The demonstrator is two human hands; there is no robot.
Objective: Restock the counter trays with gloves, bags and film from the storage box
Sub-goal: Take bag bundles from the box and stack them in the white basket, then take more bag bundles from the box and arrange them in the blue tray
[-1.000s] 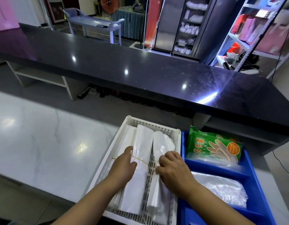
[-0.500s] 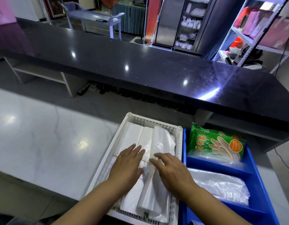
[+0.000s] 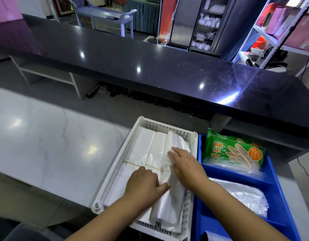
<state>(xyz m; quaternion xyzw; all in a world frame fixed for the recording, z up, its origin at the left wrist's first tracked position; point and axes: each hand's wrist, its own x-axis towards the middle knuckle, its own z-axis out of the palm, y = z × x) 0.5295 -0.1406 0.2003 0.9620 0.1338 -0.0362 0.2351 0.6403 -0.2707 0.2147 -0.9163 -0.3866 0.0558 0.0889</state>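
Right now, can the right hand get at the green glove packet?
Probably yes: the right hand rests on the bags, and the green glove packet lies uncovered in the blue tray just beside.

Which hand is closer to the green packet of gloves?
Right. The right hand presses the clear bag bundle in the white perforated tray, nearer the green plastic glove packet; the left hand rests further left on banded white bags.

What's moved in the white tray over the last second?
The loose bag bundle slid left against the rubber-banded stacks. The right hand uncurled and moved forward, flat on it; the left hand drew back. The white tray, glove packet and blue tray are unchanged.
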